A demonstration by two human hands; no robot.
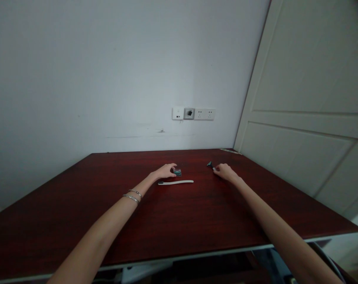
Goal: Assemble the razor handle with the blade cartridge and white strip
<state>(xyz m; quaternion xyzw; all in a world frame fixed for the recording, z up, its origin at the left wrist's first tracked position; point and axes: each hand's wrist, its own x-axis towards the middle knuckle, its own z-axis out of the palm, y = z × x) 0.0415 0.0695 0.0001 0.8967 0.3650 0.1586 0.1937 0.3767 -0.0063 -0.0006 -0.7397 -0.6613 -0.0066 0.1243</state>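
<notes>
My left hand (165,171) has its thumb and fingers closed on the left end of a small clear case with green contents (178,172), at the table's middle. Just in front of it lies a white toothbrush (177,182), its dark-bristled head to the left. Farther right, my right hand (224,171) pinches the pale handle of a razor (211,165). The razor's dark head with a green strip points to the upper left. Part of its handle is hidden behind my fingers.
The dark red wooden table (155,221) reaches back to a white wall. Sockets (204,114) are set in the wall above it. A pale door (300,118) stands at the right. A thin flat strip (230,151) lies at the back right corner.
</notes>
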